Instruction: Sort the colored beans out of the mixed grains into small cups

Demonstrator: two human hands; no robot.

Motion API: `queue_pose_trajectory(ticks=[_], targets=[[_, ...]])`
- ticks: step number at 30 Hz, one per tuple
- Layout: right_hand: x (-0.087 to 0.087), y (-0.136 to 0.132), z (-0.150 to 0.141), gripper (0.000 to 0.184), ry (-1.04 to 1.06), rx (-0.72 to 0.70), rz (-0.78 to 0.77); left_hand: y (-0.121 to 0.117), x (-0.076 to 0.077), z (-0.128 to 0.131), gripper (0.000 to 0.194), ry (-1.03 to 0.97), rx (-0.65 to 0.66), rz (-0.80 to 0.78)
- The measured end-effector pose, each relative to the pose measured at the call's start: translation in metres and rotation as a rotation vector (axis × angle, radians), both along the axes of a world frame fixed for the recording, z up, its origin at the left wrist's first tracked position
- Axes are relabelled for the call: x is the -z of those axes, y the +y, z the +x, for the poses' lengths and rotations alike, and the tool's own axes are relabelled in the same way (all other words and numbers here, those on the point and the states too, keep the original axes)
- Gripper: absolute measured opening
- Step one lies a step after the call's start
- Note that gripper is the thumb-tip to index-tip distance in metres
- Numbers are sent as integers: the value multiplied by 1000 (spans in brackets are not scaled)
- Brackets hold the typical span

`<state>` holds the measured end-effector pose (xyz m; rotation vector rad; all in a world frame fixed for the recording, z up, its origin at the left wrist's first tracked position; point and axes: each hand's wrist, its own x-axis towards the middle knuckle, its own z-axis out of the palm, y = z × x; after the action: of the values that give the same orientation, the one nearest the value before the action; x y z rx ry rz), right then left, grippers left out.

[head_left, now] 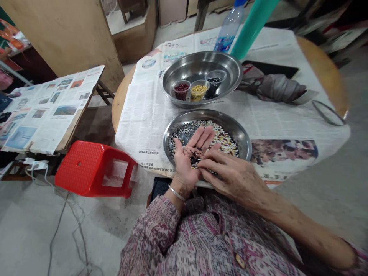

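My left hand (188,161) is palm up above the near steel bowl (245,143), fingers stretched out. A small heap of black grains (195,158), with a few pale ones among them, lies in its palm. The fingertips of my right hand (227,170) are pinched together at the edge of that palm; what they hold, if anything, is too small to make out. Mixed white, yellow, red and black grains (227,140) cover part of the bowl's floor. Behind it, a second steel bowl (198,59) holds clear cups of red beans (181,89), yellow grains (198,91) and black grains (213,86).
Newspaper (138,126) covers the round table. A plastic bottle (228,30), a teal cylinder (253,28) and a grey knotted bag (276,87) are at the back and right. To the left are a red stool (86,168), a newspaper-covered table (51,103) and floor cables (57,226).
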<state>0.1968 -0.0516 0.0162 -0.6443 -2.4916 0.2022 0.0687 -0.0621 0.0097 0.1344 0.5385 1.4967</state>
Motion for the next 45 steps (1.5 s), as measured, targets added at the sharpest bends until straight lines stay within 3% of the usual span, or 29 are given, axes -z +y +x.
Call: queue_pose_trajectory(ticks=[11,17,24,35,45], targets=[[-3,2,-3,12,69,5,22,2,-1,0,79,-16,-22,23],[-4,9,-8,11,95,11,37,19,-3,-1,69,-33,-30,73],[-5,22,-7,8,109,124,81,37,-4,-2,70,1,-64,116],[-2,23,-18,14,42,70,-23,35,-10,-4,75,62,-29,112],[4,24,3,18,-4,163,81,33,-16,-6,71,-12,-47,38]])
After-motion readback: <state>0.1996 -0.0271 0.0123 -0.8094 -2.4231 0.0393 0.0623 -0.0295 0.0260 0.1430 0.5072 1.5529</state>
